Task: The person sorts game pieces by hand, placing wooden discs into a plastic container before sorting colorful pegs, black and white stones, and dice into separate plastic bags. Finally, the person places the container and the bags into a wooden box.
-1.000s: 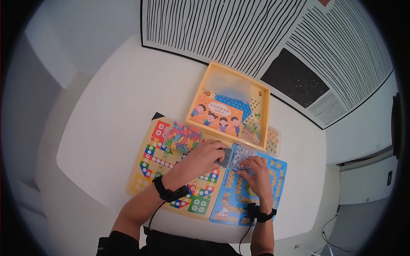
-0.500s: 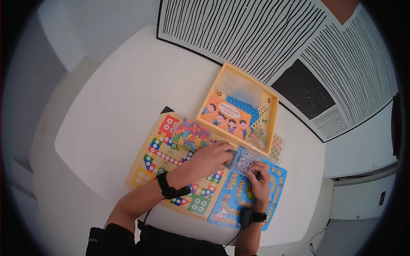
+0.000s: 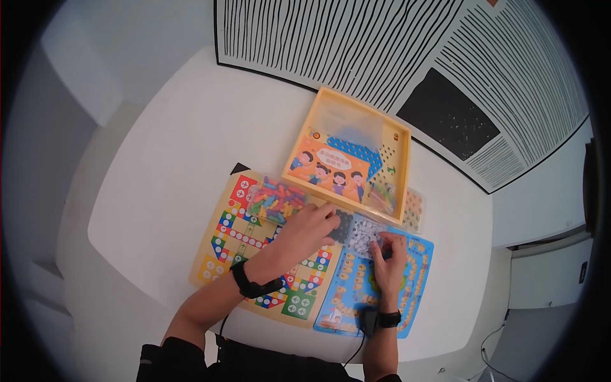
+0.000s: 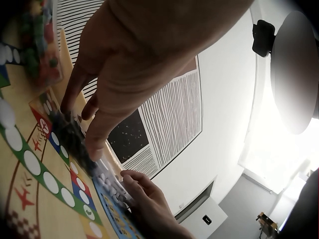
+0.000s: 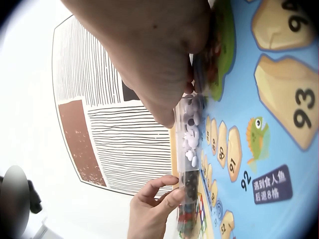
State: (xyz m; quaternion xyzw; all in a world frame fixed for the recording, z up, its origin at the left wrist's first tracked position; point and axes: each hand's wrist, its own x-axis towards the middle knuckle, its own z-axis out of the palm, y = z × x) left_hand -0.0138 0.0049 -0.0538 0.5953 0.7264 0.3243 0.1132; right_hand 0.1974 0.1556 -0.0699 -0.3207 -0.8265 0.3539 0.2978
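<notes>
In the head view my left hand (image 3: pixel 304 234) reaches over a clear box of black pieces (image 3: pixel 342 227), its fingers bent and spread. The left wrist view has the thumb and fingertips right at these black pieces, with a gap between them. Beside that box lies a clear box of white pieces (image 3: pixel 364 235). My right hand (image 3: pixel 391 264) is at its right edge, fingers bent and thumb facing them over a dark spot; I cannot tell whether it pinches something. Nearest the left hand on the other side is a clear box of colourful pieces (image 3: pixel 278 200).
Beneath the boxes are a ludo-style board (image 3: pixel 223 254) and a blue numbered board (image 3: pixel 334 312). Behind stands a yellow tray (image 3: pixel 304 130) with an orange booklet (image 3: pixel 328 169) and a blue perforated sheet (image 3: pixel 356 153). Another clear box (image 3: pixel 413 210) lies right of the tray.
My right hand has shifted from over the white pieces to their right edge, its fingers drawing closer to the thumb. The left hand stays by the black pieces. The head view swings about.
</notes>
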